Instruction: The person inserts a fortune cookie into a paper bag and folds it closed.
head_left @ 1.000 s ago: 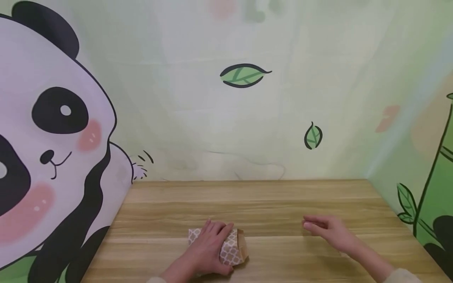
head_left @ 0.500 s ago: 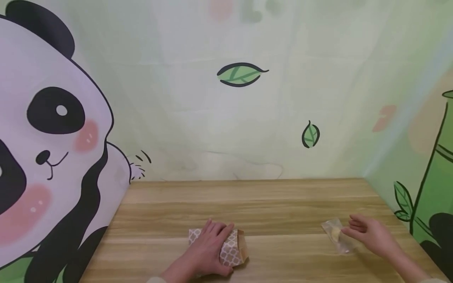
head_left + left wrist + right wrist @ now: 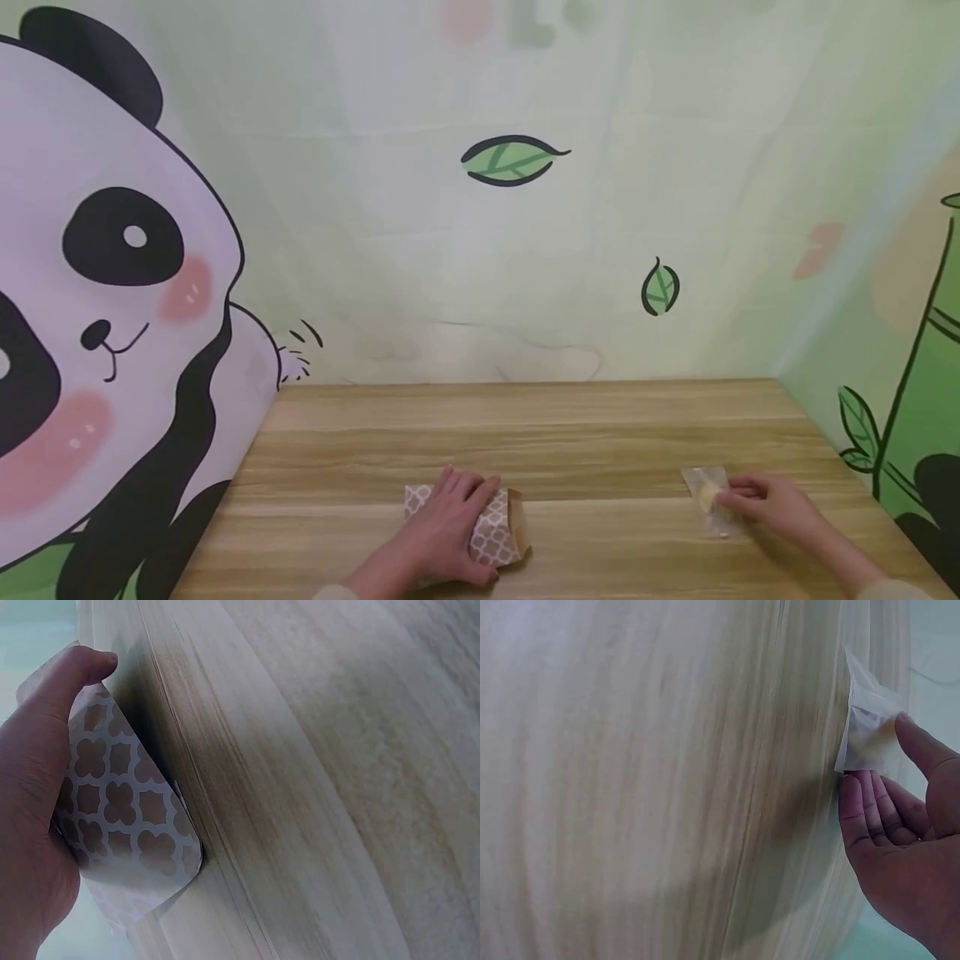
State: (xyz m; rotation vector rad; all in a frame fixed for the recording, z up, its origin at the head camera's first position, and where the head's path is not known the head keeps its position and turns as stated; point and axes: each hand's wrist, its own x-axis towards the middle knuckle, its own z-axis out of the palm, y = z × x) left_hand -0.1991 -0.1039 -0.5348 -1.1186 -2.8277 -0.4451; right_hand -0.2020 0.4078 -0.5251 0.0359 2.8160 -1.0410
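My left hand (image 3: 442, 533) grips a small brown paper bag (image 3: 495, 533) with a white lattice pattern, lying on its side on the table. Its mouth gapes to the right, and what is inside cannot be seen. The left wrist view shows the thumb curled over the edge of the patterned bag (image 3: 120, 795). Over to the right, my right hand (image 3: 780, 508) pinches the edge of a clear plastic packet (image 3: 703, 492) holding something pale yellow. In the right wrist view the thumb lies on the packet (image 3: 870, 727), with the fingers curled at its lower edge.
A wood-grain table (image 3: 525, 433) spreads under both hands. Behind it hangs a pale green backdrop (image 3: 405, 250) printed with leaves and a large panda (image 3: 142, 333) on the left. The backdrop also rises along the table's right side.
My right hand moved right, bringing the plastic packet into view, then closed its fingers on the packet's edge. The left hand has stayed on the paper bag.
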